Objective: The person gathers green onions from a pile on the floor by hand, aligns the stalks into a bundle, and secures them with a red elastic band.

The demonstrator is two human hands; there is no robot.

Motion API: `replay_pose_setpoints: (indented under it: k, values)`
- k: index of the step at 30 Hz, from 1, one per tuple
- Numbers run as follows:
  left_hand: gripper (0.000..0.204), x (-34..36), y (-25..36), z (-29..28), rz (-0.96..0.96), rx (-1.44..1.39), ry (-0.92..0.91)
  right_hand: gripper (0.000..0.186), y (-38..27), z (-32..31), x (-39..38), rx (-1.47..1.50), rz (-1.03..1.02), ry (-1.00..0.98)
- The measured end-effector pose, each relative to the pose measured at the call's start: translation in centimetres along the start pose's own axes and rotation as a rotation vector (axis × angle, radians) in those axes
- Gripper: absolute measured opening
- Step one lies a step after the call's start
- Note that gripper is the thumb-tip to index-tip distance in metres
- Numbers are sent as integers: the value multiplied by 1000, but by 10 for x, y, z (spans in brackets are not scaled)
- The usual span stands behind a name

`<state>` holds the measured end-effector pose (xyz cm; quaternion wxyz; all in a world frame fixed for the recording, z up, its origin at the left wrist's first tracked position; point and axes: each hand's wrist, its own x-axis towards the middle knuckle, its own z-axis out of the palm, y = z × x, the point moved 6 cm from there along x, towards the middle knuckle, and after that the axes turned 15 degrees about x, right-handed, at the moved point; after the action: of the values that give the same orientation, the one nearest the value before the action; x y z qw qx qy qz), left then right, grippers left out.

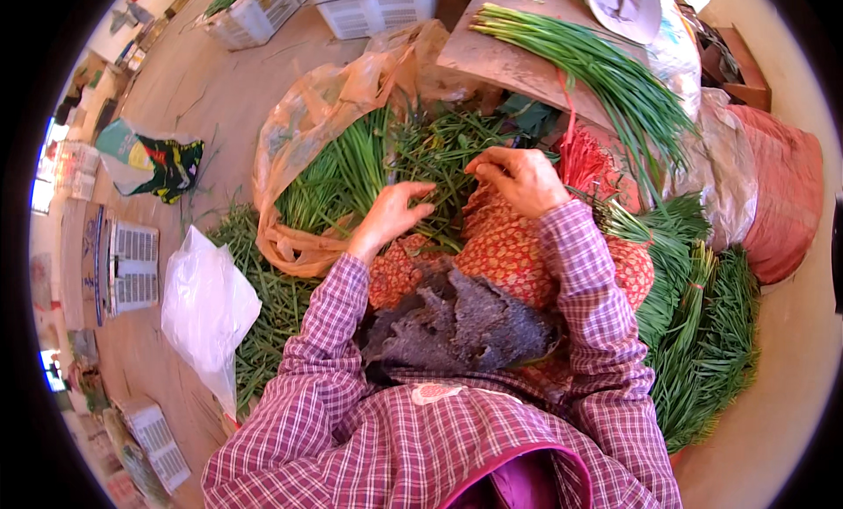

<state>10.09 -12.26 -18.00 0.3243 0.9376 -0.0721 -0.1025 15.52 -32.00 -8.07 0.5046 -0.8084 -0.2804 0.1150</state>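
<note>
My left hand (395, 212), fingers bent but apart and empty, is over green leafy stems (361, 158) in an orange plastic bag (288, 190). To its right, my right hand (520, 180) has its fingers curled closed above loose greens (453, 133); anything between its fingertips is too small to make out. A red floral cloth (494, 254) and a ragged grey cloth (448, 324) cover my lap. Red ties (584, 158) hang beside a board (492, 57) that bears a long green bundle (573, 61) and a pale round object (622, 6).
More tied green bundles (705, 351) lie at my right, beside a red sack (776, 193). A white plastic bag (205, 303) rests on greens at my left. A green-black bag (149, 158), stacked crates (132, 267) and white baskets (369, 4) stand on the floor around.
</note>
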Motion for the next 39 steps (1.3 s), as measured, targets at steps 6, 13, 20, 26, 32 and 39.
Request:
replay_pose_setpoints:
  k: [6,13,20,26,32,39]
  values:
    - [32,-4,42,-39,97,-807,103,25,-13,34,21,196,55,-121]
    - [20,-19,-41,-23,-142,-409,-5,22,7,35,38,87,61,34]
    - [42,-64,-150,54,-446,-104,-19,22,15,35,32,-93,107,154]
    - [69,-32,-195,89,-976,-547,95,20,11,48,35,-64,46,78]
    - [98,-8,-191,124,-1201,-256,218,21,17,61,33,-111,47,-25]
    - [89,-30,-233,117,-1087,-566,204,21,6,64,30,-110,40,-86]
